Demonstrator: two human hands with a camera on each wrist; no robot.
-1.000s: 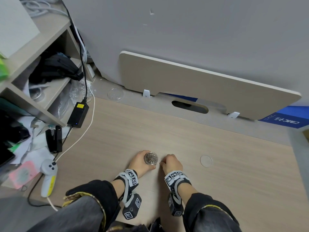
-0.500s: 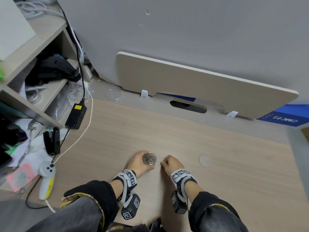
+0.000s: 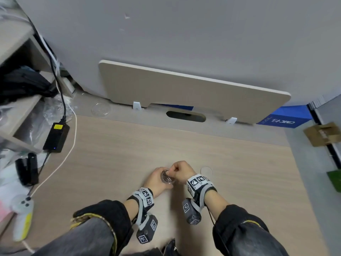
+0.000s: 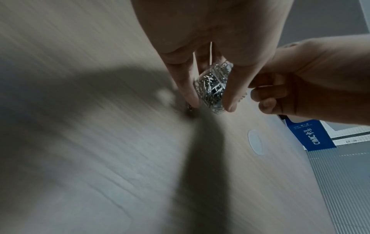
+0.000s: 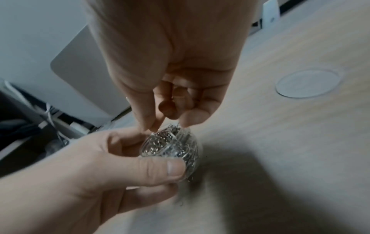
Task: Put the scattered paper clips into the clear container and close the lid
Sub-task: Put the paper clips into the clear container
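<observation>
My left hand (image 3: 156,179) grips a small clear container (image 3: 167,177), tilted, lidless and packed with silver paper clips (image 5: 170,142). In the left wrist view its fingers (image 4: 186,88) and thumb wrap the container (image 4: 212,88). My right hand (image 3: 178,169) hovers right over the mouth, thumb and forefinger pinched together (image 5: 160,125) on what looks like a clip at the rim. The round clear lid (image 3: 206,170) lies flat on the desk to the right. A few loose clips (image 5: 181,204) lie on the desk under the container.
The wooden desk (image 3: 239,182) ends at a grey strip and a leaning board (image 3: 184,89). A black power adapter (image 3: 56,136), white cable and a white controller (image 3: 23,209) lie at the left by cluttered shelves. Another clear disc (image 3: 101,109) sits far back left.
My right hand has lifted from the desk beside the container and moved left over its mouth. The left hand has tilted the container toward it. The head view has shifted.
</observation>
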